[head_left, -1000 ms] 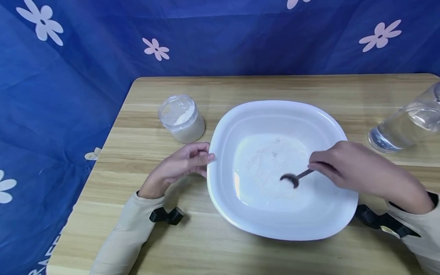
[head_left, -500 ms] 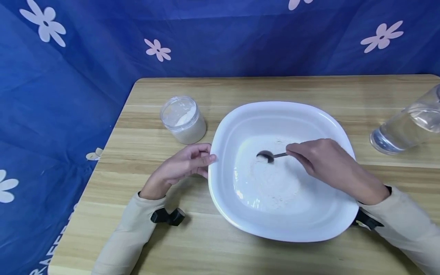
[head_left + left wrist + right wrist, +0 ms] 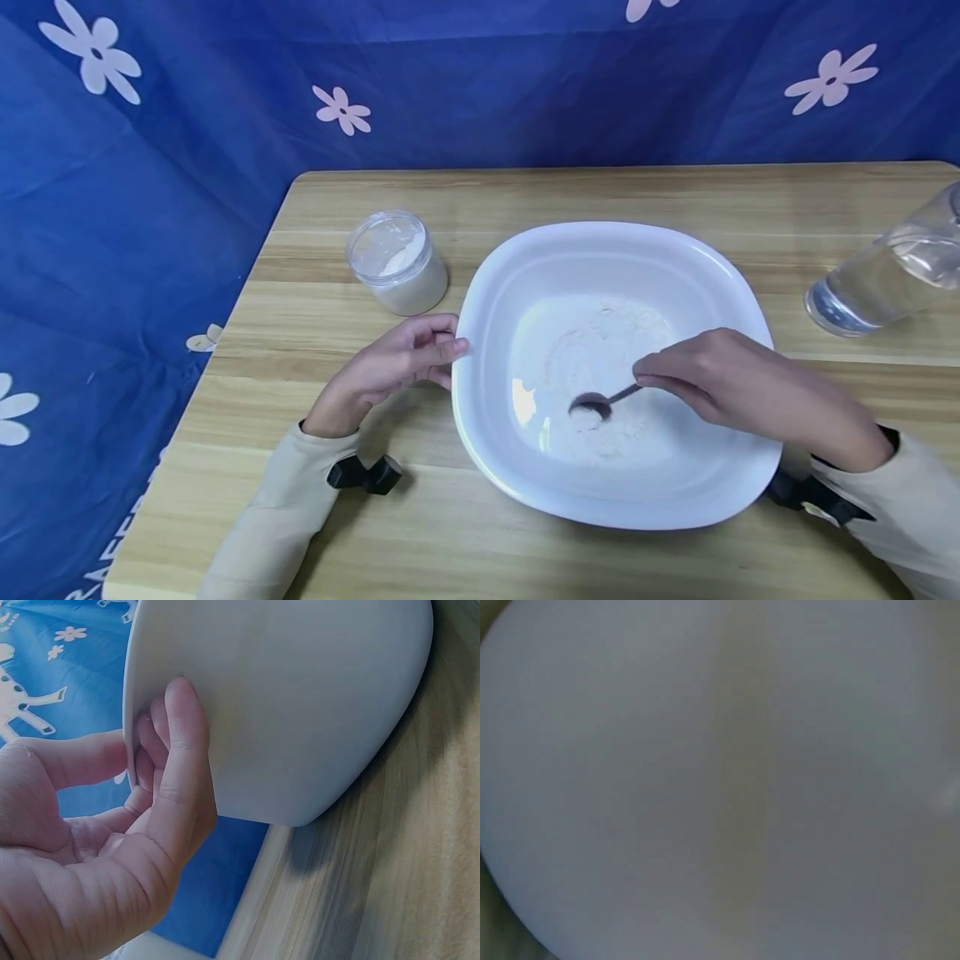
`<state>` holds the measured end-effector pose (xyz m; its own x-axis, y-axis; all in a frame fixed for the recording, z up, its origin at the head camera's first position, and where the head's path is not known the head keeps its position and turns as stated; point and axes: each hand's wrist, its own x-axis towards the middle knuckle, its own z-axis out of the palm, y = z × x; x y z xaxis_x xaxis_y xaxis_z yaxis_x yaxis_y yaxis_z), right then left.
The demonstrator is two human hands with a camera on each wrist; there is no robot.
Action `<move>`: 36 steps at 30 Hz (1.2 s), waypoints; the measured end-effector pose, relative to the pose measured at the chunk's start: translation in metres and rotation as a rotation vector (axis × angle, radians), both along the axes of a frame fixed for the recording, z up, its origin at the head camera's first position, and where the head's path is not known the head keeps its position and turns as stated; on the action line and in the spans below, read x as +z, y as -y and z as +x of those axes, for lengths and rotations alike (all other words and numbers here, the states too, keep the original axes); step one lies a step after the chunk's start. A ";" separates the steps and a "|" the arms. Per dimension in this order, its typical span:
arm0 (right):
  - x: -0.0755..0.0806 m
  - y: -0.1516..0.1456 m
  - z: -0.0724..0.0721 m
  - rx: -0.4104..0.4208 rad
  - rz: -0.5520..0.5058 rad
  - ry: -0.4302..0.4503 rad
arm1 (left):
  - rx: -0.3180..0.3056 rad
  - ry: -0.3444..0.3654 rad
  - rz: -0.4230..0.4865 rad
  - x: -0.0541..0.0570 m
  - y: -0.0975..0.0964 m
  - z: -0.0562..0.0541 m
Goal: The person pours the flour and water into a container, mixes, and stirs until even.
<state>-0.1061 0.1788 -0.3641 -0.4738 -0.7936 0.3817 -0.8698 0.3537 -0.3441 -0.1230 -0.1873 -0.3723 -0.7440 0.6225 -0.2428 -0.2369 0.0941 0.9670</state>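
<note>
A large white basin sits on the table, with white powder spread over its bottom. My left hand pinches the basin's left rim; in the left wrist view the thumb lies on the rim's inner side and the fingers are curled against the outer wall. Over the right part of the basin, my right hand grips the handle of a dark metal spoon. The spoon's bowl is down in the powder, low in the basin. Only the blurred basin wall fills the right wrist view.
Behind my left hand stands an open clear jar with white powder inside. A clear glass vessel of water is at the far right. The wooden table ends at a blue flowered cloth behind.
The spoon in my right hand has swept left and away from me, then back toward me, shifting the powder. My left hand stays on the rim.
</note>
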 end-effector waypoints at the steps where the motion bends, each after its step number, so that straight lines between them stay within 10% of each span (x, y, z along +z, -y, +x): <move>1: -0.001 0.002 0.000 -0.025 -0.003 -0.010 | -0.001 -0.001 0.000 0.000 0.000 0.000; 12: -0.003 0.000 -0.008 -0.441 0.095 -0.163 | -0.006 0.008 0.000 0.001 0.000 -0.001; 22: -0.009 0.018 -0.002 -0.139 0.131 0.131 | 0.001 0.010 -0.010 0.002 0.000 -0.002; 29: -0.001 0.007 -0.004 0.069 0.131 0.057 | -0.010 0.007 0.000 0.002 0.001 -0.004; 36: 0.016 -0.019 -0.012 -0.191 0.108 -0.020 | -0.011 0.005 -0.002 0.001 0.001 -0.005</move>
<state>-0.1177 0.1981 -0.3480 -0.6127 -0.7267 0.3107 -0.7896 0.5467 -0.2785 -0.1280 -0.1880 -0.3710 -0.7359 0.6300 -0.2483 -0.2409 0.0991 0.9655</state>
